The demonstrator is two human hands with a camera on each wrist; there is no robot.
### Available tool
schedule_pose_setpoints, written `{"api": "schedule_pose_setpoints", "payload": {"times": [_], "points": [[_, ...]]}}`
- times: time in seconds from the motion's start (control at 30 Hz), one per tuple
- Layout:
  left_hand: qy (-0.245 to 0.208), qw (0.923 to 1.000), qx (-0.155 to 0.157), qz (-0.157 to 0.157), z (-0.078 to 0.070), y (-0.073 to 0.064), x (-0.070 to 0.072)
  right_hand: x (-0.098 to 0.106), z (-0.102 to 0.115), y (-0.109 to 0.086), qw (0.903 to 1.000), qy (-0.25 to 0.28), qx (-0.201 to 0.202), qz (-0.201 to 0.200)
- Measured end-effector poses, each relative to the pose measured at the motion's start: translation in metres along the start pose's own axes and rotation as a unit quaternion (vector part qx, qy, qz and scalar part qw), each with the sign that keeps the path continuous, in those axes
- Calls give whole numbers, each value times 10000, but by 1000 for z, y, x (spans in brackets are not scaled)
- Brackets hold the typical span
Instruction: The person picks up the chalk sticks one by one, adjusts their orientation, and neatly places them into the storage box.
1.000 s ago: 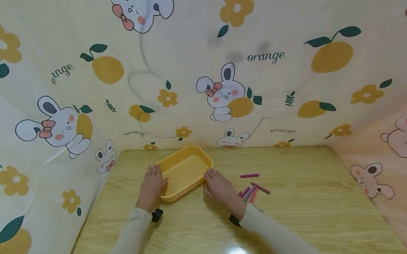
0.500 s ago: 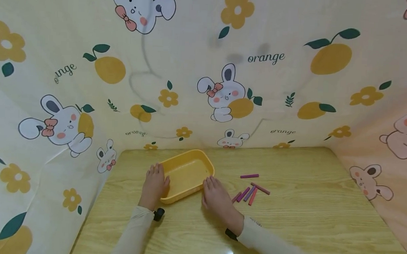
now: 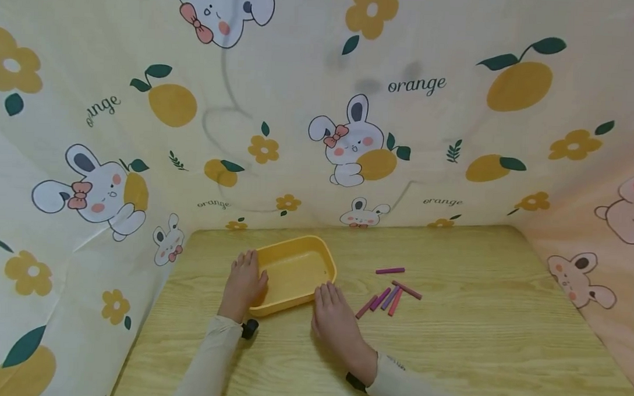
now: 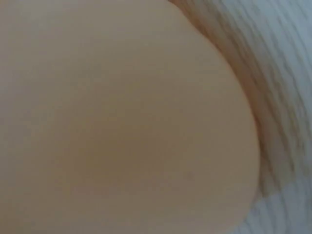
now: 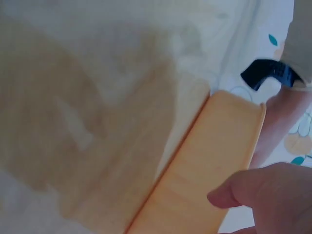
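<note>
A shallow yellow plastic tray (image 3: 295, 274) sits tilted slightly across the table, its inside bare. My left hand (image 3: 243, 286) grips its left end, thumb over the rim on the inner side and fingers along the outside. At the front right corner, my right hand (image 3: 340, 324) touches the tray with nearly straight fingers. In the right wrist view, the right thumb (image 5: 239, 190) lies in front of the tray's outer wall (image 5: 204, 151). Blurred skin of the left hand (image 4: 131, 122) fills most of the left wrist view, hiding its fingers.
Several pink, purple and brownish crayon-like sticks (image 3: 390, 298) lie loose right of the tray, one (image 3: 390, 270) apart behind the others. The wood-grain table (image 3: 480, 320) meets a cloth wall (image 3: 278, 121) printed with rabbits and oranges at its back and sides.
The tray has turned clockwise, its right end coming nearer me. My right hand has moved slightly toward me with that corner; the left hand has kept its hold. The sticks lie as before.
</note>
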State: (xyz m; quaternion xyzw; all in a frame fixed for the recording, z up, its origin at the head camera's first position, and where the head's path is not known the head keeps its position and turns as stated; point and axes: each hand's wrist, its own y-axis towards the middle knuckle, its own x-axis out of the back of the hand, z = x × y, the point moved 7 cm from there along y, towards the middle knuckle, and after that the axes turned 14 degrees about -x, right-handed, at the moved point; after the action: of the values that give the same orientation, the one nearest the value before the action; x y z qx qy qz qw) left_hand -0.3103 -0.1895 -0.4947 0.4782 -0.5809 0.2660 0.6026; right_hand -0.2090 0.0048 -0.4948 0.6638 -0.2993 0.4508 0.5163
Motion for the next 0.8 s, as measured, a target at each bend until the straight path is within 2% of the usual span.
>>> {"api": "schedule_pose_setpoints", "payload": {"times": [0.4, 0.57, 0.8], "points": [[-214, 9993, -105, 300, 0, 4, -5, 6, 4, -15, 9967, 379, -198, -694], [-270, 9987, -247, 363, -2, 7, -4, 12, 7, -22, 9955, 500, -113, -797], [-588, 9967, -441, 342, -5, 15, -5, 16, 7, -28, 9954, 486, -191, -800]]}}
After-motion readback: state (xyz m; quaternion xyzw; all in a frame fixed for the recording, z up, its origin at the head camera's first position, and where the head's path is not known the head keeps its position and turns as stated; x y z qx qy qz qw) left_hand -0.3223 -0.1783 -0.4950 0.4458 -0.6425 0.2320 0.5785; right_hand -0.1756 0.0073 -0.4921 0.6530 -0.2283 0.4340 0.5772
